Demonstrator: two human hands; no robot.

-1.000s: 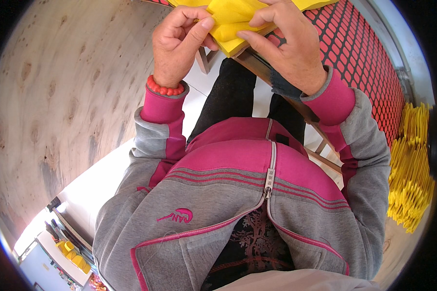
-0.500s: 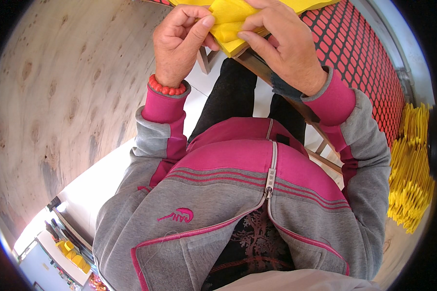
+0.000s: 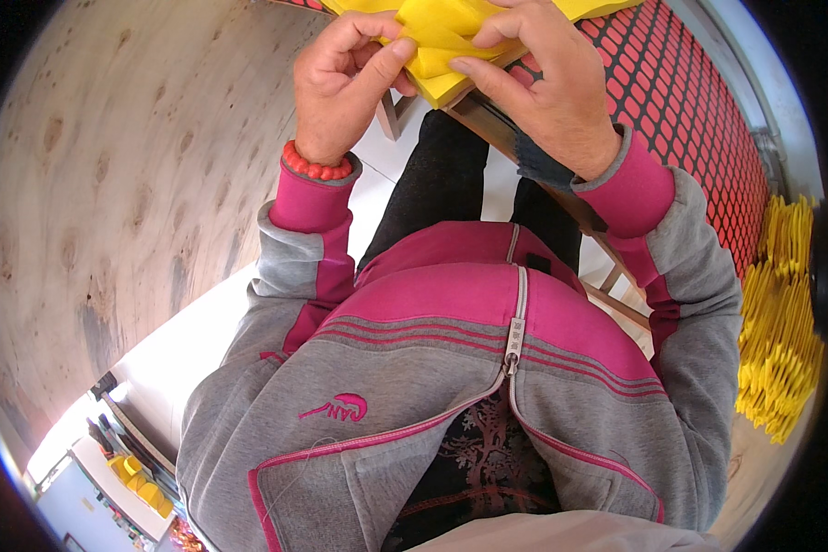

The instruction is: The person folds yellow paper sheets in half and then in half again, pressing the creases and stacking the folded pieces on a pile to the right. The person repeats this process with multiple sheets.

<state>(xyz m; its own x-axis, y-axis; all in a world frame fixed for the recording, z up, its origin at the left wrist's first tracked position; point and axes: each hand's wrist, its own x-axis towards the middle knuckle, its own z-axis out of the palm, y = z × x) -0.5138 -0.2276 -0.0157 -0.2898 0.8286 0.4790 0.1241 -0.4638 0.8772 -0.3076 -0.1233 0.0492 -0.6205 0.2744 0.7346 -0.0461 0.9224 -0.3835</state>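
A yellow piece of soft cloth-like material (image 3: 440, 29), with several folds, lies at the top centre over the corner of a table. My left hand (image 3: 339, 90) pinches its left edge between thumb and fingers. On the other side, my right hand (image 3: 561, 103) has its thumb and forefinger apart, their tips touching or just above the folds. The other right fingers are curled and partly hidden. A red bead bracelet (image 3: 315, 167) circles my left wrist. The top of the yellow material runs out of view.
A table with a red and black patterned cover (image 3: 676, 101) stands to the right. Beyond it hangs or stands a thick stack of yellow pieces (image 3: 780, 340). A pale wooden board (image 3: 129, 184) fills the left side. More yellow items (image 3: 140, 483) sit at the lower left.
My right forefinger has lifted away from the thumb, widening the gap between them. My left hand has shifted slightly right and keeps its pinch on the yellow material.
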